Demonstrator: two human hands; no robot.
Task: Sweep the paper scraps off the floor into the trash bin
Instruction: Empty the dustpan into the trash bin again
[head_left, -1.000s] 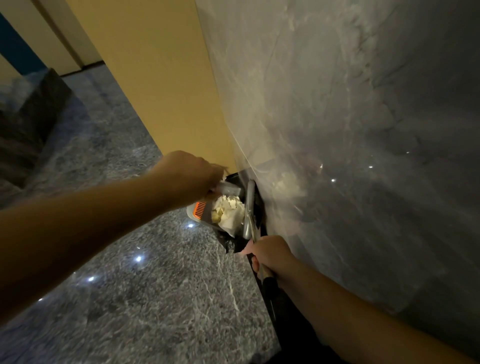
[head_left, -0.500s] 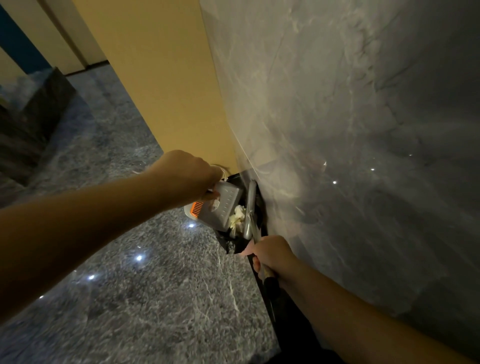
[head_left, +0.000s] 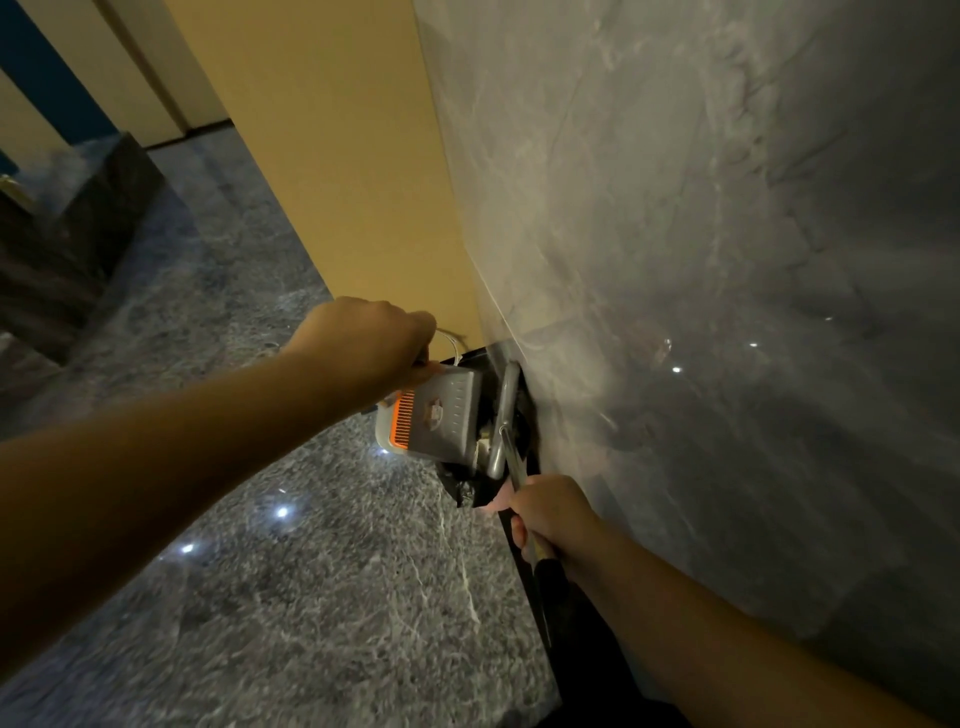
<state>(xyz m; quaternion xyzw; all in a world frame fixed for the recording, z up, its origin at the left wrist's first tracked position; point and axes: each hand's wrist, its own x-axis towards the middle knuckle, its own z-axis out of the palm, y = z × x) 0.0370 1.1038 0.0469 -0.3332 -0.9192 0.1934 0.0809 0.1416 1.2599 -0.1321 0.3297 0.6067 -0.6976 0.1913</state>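
My left hand (head_left: 371, 345) grips the handle of a grey dustpan (head_left: 441, 415) with orange comb teeth, tipped steeply so its underside faces me over a black-lined trash bin (head_left: 470, 491) against the wall. The paper scraps are hidden behind the pan. My right hand (head_left: 550, 519) grips a thin metal broom handle (head_left: 511, 460) that runs down beside the bin; a grey curved bar (head_left: 505, 421) lies along it.
A glossy grey marble wall (head_left: 701, 312) rises on the right, close to the bin. A tan wall panel (head_left: 332, 156) stands behind it. The dark marble floor (head_left: 311, 597) spreads left, with a dark stone block (head_left: 78, 249) at the far left.
The dustpan has tipped further over the bin. The white paper scraps that lay in the pan are no longer visible. Both hands have stayed almost in place.
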